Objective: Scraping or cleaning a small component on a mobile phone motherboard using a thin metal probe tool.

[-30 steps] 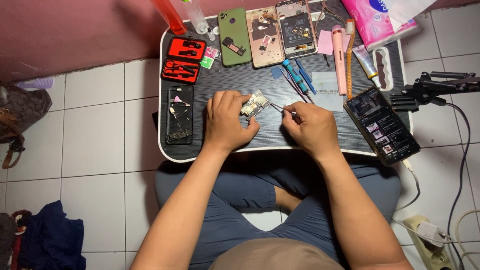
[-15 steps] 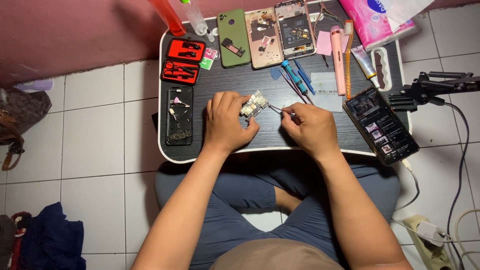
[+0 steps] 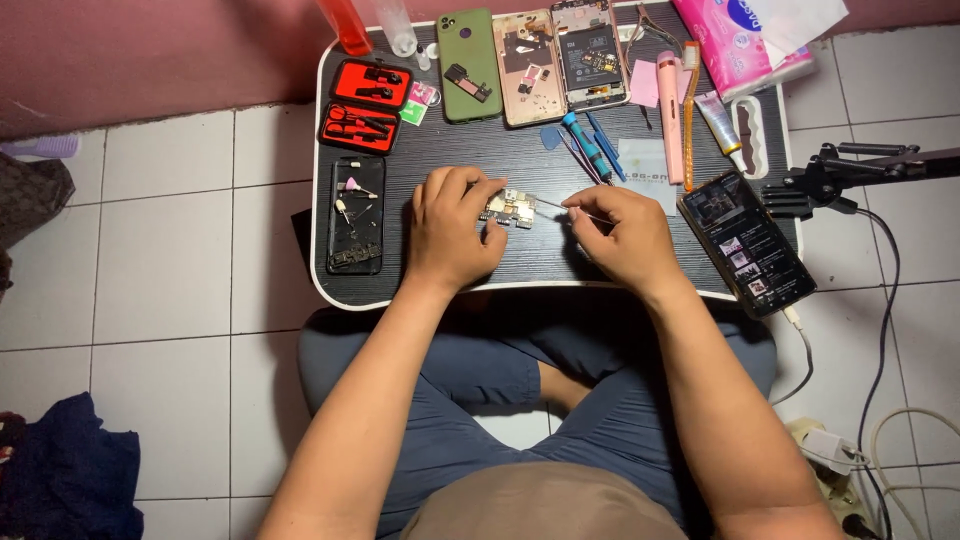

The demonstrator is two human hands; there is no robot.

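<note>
1. Left hand (image 3: 452, 232), centre of frame: fingers curled closed around a small circuit board (image 3: 511, 209), pinning it on the black table (image 3: 530, 265).
2. Right hand (image 3: 620, 235), just right of centre: fingertips pinched shut on thin tweezers (image 3: 560, 206), whose tip meets the board's right edge.
3. Lit phone (image 3: 747, 243), right edge of table, beside the right hand.
4. Opened phones (image 3: 560, 60), upper centre, lying side by side.
5. Red tool case (image 3: 365, 102), upper left of table.
6. Screwdrivers (image 3: 588, 145), above the right hand.
</note>
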